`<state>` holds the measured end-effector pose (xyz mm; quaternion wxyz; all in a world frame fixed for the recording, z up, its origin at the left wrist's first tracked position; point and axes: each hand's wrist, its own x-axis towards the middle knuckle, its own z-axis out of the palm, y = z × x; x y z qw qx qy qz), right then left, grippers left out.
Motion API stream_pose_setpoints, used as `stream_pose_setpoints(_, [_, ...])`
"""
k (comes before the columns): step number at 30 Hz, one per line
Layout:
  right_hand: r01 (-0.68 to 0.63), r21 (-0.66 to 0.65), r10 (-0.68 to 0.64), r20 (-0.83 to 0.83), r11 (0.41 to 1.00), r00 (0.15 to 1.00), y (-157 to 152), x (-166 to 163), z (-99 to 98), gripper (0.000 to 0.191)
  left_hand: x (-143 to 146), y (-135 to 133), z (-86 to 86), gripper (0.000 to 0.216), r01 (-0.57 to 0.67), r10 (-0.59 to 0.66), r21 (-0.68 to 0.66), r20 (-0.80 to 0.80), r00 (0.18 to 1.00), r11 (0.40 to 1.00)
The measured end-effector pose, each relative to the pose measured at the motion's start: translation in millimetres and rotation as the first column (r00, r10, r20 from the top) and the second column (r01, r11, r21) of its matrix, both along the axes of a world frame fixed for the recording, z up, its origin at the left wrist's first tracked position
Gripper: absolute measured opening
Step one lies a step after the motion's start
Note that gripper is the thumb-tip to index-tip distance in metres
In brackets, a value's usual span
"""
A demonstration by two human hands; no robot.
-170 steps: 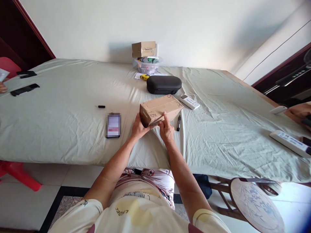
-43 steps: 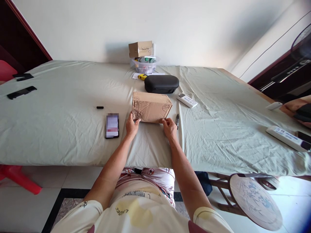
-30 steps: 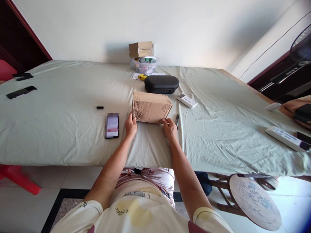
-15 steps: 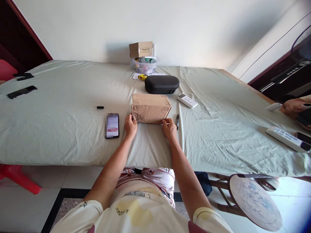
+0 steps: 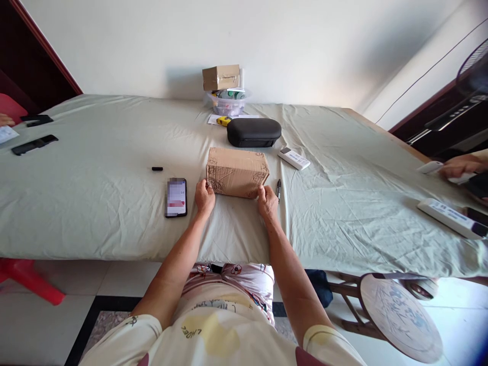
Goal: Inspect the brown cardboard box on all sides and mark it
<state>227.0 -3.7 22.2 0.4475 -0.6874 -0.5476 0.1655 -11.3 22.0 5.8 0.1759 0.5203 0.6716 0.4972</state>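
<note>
A brown cardboard box [image 5: 237,173] with dark line drawings on its sides stands on the cloth-covered table in front of me. My left hand [image 5: 205,198] is closed on its near left corner. At the near right corner my right hand [image 5: 267,202] grips the box, thumb against the front face. To the left of my left hand lies a smartphone [image 5: 176,198] with a lit screen. A black marker [image 5: 278,191] rests just right of my right hand, and its loose black cap [image 5: 157,169] lies beyond the phone.
Behind the box sit a black hard case [image 5: 254,132], a yellow tape measure [image 5: 224,121] and a clear plastic tub [image 5: 229,104] with a smaller carton [image 5: 221,77] on top. A white device [image 5: 294,158] lies to the right. Another person's hand [image 5: 463,166] is at the right edge.
The box has turned slightly, its right near corner coming toward me. My right hand has shifted from the bottom edge to the corner. A hand with paper has appeared at far left.
</note>
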Motion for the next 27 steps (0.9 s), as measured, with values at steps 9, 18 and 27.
stream_pose_setpoints(9, [0.043, 0.056, -0.037, -0.092, 0.998, 0.995, 0.1, -3.7, 4.7, 0.064, 2.9, -0.2, -1.8, 0.027, 0.0, -0.004, 0.051, 0.066, 0.998, 0.999])
stream_pose_setpoints(18, [0.027, 0.048, -0.022, -0.103, 0.999, 0.994, -0.6, -3.5, 5.2, 0.062, 2.0, 0.2, -2.0, 0.021, -0.003, -0.001, 0.046, 0.089, 0.996, 0.999])
stream_pose_setpoints(27, [0.029, 0.027, -0.026, -0.104, 0.999, 0.994, 1.7, -0.3, 0.7, 0.061, -4.2, 0.9, 1.2, 0.023, 0.021, -0.025, 0.047, 0.077, 0.997, 0.999])
